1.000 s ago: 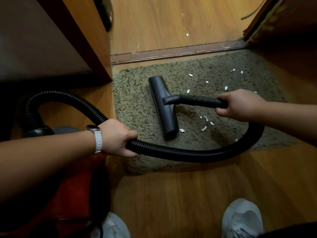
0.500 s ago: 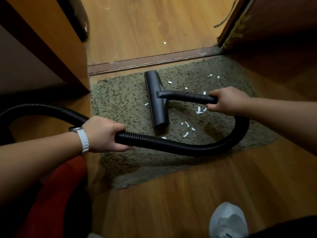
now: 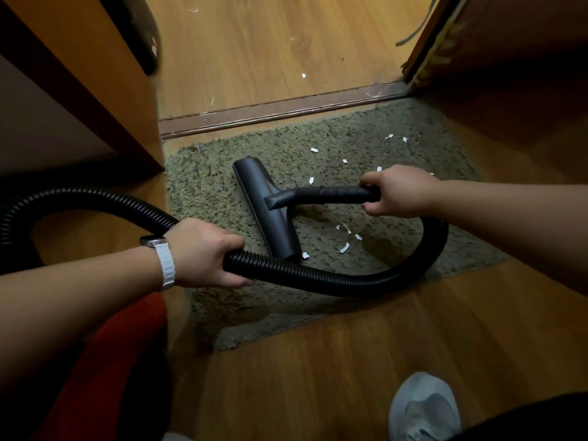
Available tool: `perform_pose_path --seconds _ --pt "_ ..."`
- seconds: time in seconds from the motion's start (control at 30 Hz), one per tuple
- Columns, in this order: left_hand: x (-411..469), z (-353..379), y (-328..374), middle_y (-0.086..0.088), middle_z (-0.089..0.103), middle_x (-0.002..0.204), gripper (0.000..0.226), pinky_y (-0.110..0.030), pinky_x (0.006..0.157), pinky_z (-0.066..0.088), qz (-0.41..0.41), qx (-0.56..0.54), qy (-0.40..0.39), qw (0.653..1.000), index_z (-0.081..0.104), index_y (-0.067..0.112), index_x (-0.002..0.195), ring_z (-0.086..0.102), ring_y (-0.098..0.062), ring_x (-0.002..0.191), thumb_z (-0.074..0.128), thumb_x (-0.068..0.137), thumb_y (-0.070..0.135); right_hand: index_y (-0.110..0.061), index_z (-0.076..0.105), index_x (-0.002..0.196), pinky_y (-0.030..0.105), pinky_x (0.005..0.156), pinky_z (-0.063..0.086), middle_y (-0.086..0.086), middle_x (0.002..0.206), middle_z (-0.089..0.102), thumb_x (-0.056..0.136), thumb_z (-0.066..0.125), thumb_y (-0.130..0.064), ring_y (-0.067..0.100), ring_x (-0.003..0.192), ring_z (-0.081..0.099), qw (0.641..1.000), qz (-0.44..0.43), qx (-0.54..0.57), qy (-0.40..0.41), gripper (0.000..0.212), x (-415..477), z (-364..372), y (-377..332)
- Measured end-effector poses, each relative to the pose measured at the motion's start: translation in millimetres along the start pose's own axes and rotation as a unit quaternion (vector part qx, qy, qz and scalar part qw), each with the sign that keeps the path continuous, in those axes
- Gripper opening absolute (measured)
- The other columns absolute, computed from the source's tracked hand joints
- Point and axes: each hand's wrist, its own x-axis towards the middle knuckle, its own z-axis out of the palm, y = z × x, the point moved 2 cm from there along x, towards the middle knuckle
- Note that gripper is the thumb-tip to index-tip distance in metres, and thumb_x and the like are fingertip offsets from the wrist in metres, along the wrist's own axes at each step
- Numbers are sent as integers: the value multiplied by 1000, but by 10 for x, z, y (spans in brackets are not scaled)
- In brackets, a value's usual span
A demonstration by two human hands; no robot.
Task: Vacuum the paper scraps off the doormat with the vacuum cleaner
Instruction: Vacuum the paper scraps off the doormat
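Note:
A shaggy olive doormat (image 3: 216, 192) lies on the wooden floor before a doorway. Several white paper scraps (image 3: 344, 247) are scattered over its middle and right part. The black floor nozzle (image 3: 265, 206) of the vacuum cleaner rests flat on the mat, left of most scraps. My right hand (image 3: 397, 194) grips the black tube (image 3: 334, 193) joined to the nozzle. My left hand (image 3: 203, 251), a white watch on its wrist, is closed around the ribbed black hose (image 3: 318, 275), which loops in front of the nozzle. The red vacuum body (image 3: 105, 361) sits low on the left.
A brown threshold strip (image 3: 280, 111) runs behind the mat, with a couple of scraps on the floor (image 3: 303, 75) beyond it. Wooden furniture (image 3: 95, 78) stands on the left, a door frame (image 3: 426, 49) at the right. A grey shoe (image 3: 423, 405) is at the bottom right.
The nozzle slid toward the far edge of the mat and then back to the left part of the mat. A scrap that lay left of it half a second ago is gone. Both hands kept their grips.

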Motion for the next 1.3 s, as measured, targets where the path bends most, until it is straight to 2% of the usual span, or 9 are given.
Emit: perform_pose_path --seconds 0.13,0.3,0.5,0.73,0.83,0.93,1.03,1.13,1.3 --pt "-11 -4 3 8 51 51 69 -24 36 43 -7 -2 4 1000 49 25 62 54 -17 40 22 80 86 -30 59 107 28 53 39 -7 73 57 86 67 -42 12 63 53 999 29 32 12 26 -51 -16 169" --pt "13 -6 8 8 49 47 67 -22 36 42 -22 4 -1 1000 48 24 61 53 -18 38 30 78 86 -32 62 115 28 54 41 -7 78 60 86 68 -44 12 65 57 991 102 71 38 32 -67 -23 480" --pt "27 -6 -17 10 49 50 65 -24 39 43 -45 -7 -31 998 48 27 64 51 -15 41 28 75 89 -29 64 106 27 56 44 -2 79 62 88 66 -41 16 68 58 988 129 70 35 22 -41 -53 564" --pt "-4 -14 -2 10 52 51 63 -21 39 39 -19 -4 -24 1000 50 26 63 54 -15 41 33 79 84 -30 60 94 27 51 37 -4 75 61 88 63 -40 14 66 57 996 77 41 15 13 40 -76 197" --pt "-56 -14 5 9 52 50 66 -21 39 39 -17 -7 -29 999 48 27 64 53 -15 41 24 79 86 -34 55 92 27 53 40 -6 73 59 88 62 -43 16 65 56 1000 28 -1 9 12 68 -101 -32" --pt "-83 -18 28 10 51 50 57 -17 43 30 -2 0 -38 999 48 26 62 51 -14 39 40 79 80 -34 55 95 28 53 39 -8 72 57 89 60 -44 18 66 56 999 -25 -28 -4 12 79 -80 -234" --pt "-110 0 40 10 52 51 52 -18 43 32 4 7 -60 998 50 27 63 52 -14 40 48 72 77 -33 56 99 28 53 39 -8 72 56 90 58 -44 19 67 57 997 -62 -46 -11 15 57 -37 -354" --pt "-124 10 52 9 52 51 52 -20 41 38 5 1 -62 998 48 27 63 53 -15 41 48 72 78 -34 57 100 28 53 40 -9 72 56 90 58 -45 19 69 57 997 -52 -54 -7 15 25 -68 -308" --pt "-87 -14 50 9 50 49 55 -18 42 32 -8 4 -55 998 38 30 64 50 -14 40 42 73 83 -33 60 101 27 54 44 -8 73 59 90 60 -45 15 66 57 999 16 -36 12 16 -48 -149 -10"
